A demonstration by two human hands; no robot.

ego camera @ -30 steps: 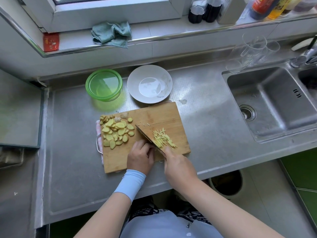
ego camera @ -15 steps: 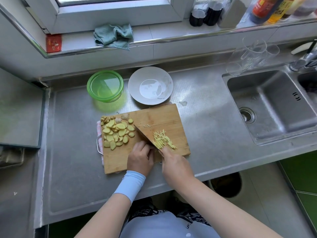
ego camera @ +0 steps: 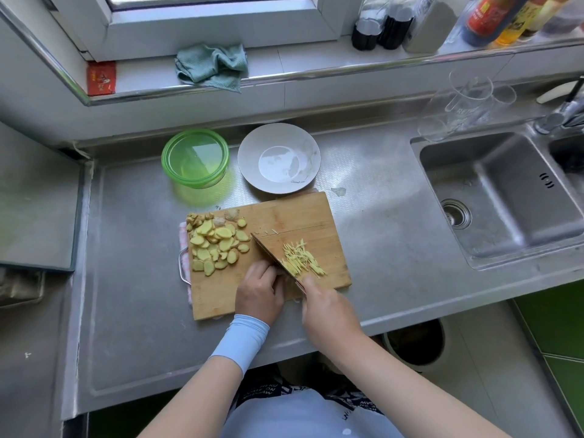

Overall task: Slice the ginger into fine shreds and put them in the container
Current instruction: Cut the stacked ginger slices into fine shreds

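The handle of the broad-bladed steel knife (ego camera: 271,256) is buried in the gripping right hand (ego camera: 328,311), and the curled fingers of the left hand (ego camera: 259,290) cover whatever lies under them beside the blade. A pink cloth (ego camera: 183,240) shows only as a strip at the left edge of the rectangular bamboo cutting board (ego camera: 294,216), the rest beneath it. The coloured sauce bottles (ego camera: 486,17) are cut by the top edge, the second steel sink basin (ego camera: 568,156) by the right, and the round white plate's (ego camera: 249,159) small lettering is unreadable.

On the cutting board (ego camera: 221,298), the right hand (ego camera: 328,311) grips a knife (ego camera: 271,257) beside ginger shreds (ego camera: 300,259); the left hand (ego camera: 259,292) curls just beside its blade.
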